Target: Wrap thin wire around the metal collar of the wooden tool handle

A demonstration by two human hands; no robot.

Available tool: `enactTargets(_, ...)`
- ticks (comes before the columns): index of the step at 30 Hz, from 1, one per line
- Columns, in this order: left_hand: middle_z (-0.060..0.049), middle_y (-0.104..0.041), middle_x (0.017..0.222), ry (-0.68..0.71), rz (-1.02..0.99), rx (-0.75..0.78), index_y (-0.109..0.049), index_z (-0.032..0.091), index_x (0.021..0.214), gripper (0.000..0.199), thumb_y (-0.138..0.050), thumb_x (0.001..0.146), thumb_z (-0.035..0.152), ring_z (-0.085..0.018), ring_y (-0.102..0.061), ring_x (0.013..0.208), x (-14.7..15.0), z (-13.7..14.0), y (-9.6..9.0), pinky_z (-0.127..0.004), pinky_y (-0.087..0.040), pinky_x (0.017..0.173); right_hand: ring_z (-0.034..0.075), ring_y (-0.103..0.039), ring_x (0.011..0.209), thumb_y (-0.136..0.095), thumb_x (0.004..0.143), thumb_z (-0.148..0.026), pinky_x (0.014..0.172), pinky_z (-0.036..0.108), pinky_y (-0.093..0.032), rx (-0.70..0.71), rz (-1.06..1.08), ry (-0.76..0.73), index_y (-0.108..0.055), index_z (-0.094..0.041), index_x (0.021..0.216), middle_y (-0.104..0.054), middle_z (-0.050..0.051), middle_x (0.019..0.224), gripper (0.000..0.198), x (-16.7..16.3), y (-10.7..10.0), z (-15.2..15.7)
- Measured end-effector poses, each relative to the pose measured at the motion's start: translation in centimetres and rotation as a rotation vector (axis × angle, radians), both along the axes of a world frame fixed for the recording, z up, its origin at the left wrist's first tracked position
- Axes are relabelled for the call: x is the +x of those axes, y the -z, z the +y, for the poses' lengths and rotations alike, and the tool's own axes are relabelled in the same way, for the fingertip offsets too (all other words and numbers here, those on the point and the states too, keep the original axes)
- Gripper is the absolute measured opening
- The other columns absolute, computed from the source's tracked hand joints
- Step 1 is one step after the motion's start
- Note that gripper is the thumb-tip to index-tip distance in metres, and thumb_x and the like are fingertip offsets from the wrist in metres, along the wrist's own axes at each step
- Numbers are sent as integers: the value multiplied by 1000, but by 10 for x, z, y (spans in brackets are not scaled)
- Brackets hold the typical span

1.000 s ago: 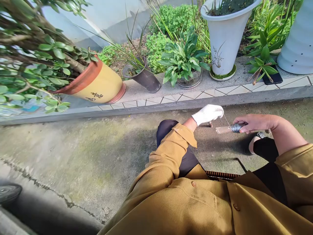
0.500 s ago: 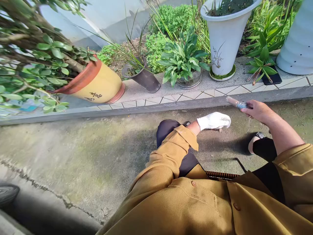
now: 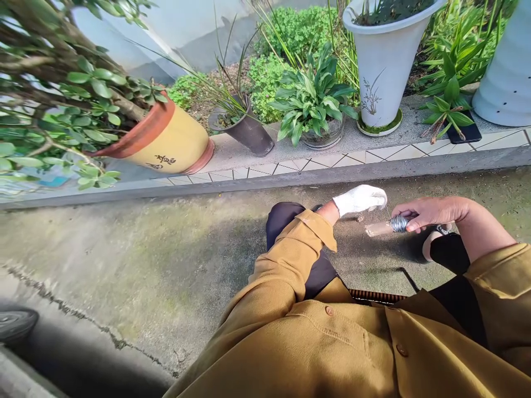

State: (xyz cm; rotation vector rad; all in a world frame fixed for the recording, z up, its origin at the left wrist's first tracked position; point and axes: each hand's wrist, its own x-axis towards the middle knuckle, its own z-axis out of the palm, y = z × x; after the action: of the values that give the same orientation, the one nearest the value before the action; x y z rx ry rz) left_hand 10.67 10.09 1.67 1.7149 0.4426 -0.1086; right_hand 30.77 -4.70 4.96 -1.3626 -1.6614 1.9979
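In my bare right hand (image 3: 433,214) is a short wooden stick (image 3: 376,229) with silvery wire (image 3: 399,224) wound round it in a thick coil. The fingers wrap the coil's end, and the stick's bare end points left. My left hand (image 3: 360,200), in a white knitted glove, is closed just left of the coil, palm down. A fine strand of the wire runs between the glove's fingertips and the coil; the grip on it is partly hidden. Below the glove shows a small brownish bit that I cannot make out.
A tiled ledge (image 3: 323,161) runs across in front, bearing a yellow pot (image 3: 178,138), a dark pot (image 3: 255,135), a leafy plant (image 3: 315,105), a tall white planter (image 3: 381,72) and a black phone (image 3: 465,131). Concrete ground (image 3: 145,265) lies below. My knees are bent beneath my arms.
My right hand has come down and left with the wire-wound stick, turning it over. The gloved left hand has shifted slightly up and left.
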Motion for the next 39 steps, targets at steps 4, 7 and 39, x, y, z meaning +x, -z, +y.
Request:
enactTargets(4,1,-60,71,-3,-78,-22,-65,13,81,14,-61,84,26,-10,-50,63,1,5,9,-23,-41,62,17,-59,74,-81,78,-54,67,30,-47,96,44,289,-64,-20,123,-67,3,88,59,13,-13,-5)
enactTargets(7,2,-56,66,39,-24,-100,-65,16,87,22,-55,92,35,-9,-49,57,-1,-1,12,-20,-40,55,17,-59,71,-81,76,-58,64,30,-48,179,56,623,-64,-21,119,-72,7,96,59,15,-18,-6)
enactTargets(39,-6,-70,81,93,28,139,-70,18,80,20,-60,91,30,-14,-62,78,-25,-10,-20,-27,-46,72,19,-64,70,-77,75,-53,63,30,-48,-32,-70,33,-70,-22,110,-71,3,85,48,-9,11,-6)
